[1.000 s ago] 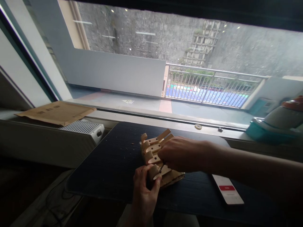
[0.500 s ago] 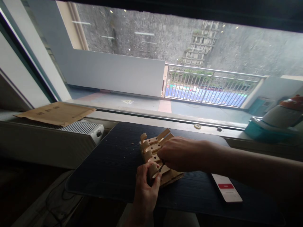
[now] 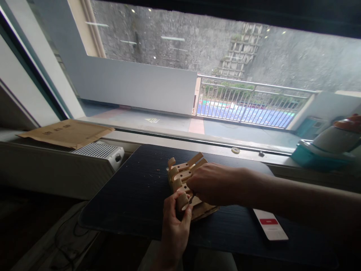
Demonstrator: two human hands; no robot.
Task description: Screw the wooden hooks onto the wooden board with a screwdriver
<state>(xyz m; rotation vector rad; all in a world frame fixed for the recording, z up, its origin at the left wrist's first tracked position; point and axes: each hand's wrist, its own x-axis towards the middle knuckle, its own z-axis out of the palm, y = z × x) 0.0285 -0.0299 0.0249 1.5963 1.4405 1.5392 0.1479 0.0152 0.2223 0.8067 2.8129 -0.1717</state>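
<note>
Hiding the top of a thin tool [image 3: 192, 198]: right hand [image 3: 205, 184].

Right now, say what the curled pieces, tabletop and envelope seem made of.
Curled pieces: probably wood, smooth and matte, by their tan tone. Tabletop: perhaps wood-grain laminate, satin, from its fine dark streaks. Envelope: likely kraft paper, matte, from its dull brown face and wavy edge.
</note>
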